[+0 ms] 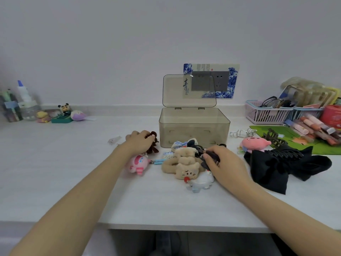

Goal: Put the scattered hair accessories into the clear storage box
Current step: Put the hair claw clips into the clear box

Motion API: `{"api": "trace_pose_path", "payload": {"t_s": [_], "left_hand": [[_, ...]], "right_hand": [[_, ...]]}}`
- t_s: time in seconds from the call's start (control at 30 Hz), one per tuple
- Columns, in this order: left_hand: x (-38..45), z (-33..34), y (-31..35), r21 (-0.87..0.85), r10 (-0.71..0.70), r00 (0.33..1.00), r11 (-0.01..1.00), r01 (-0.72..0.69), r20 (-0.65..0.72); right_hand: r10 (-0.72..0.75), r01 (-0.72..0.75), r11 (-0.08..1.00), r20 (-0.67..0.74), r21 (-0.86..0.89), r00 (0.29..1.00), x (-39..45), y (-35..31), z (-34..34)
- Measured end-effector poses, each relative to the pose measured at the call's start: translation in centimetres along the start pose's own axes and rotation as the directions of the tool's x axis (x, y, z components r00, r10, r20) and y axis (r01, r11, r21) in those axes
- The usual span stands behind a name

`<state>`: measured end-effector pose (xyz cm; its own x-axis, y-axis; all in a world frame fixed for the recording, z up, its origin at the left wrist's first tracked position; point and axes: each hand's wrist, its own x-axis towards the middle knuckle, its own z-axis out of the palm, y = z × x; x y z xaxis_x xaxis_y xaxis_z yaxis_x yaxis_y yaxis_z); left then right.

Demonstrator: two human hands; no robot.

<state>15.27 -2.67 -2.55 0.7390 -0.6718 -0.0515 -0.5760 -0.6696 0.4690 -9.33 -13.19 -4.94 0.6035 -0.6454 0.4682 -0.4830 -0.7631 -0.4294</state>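
The clear storage box point(193, 126) stands open on the white desk, lid up, nothing visible inside. In front of it lies a heap of hair accessories. My left hand point(140, 141) grips a brown plush accessory point(154, 145) left of the box. My right hand point(223, 163) holds a dark claw clip point(208, 157) beside a beige plush scrunchie point(184, 163). A pink plush clip point(137, 163) lies under my left wrist. A white clip point(201, 182) rests below the scrunchie. A black bow point(280, 167) and another pink plush point(255, 144) lie to the right.
A clear claw clip point(241, 133) lies right of the box. A pink basket point(267, 113) with glasses, cosmetics tubes point(313, 130) and a green mat point(313, 143) fill the right. Small figurines point(62, 113) and bottles point(24, 102) stand at the far left. The desk edge point(166, 226) runs near me.
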Motion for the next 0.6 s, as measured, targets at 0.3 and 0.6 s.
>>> {"api": "trace_pose_path", "payload": {"t_s": [0.3, 0.6], "left_hand": [[-3.5, 2.4, 0.7, -0.03, 0.134, 0.99, 0.99, -0.135, -0.035], [-7.2, 1.6, 4.1, 0.048, 0.189, 0.93, 0.982, -0.183, -0.316]], "right_hand": [[-0.032, 0.032, 0.999, -0.007, -0.015, 0.999, -0.3, 0.1, 0.3], [-0.088, 0.085, 0.995, -0.08, -0.042, 0.993, 0.1, 0.4, -1.7]]}}
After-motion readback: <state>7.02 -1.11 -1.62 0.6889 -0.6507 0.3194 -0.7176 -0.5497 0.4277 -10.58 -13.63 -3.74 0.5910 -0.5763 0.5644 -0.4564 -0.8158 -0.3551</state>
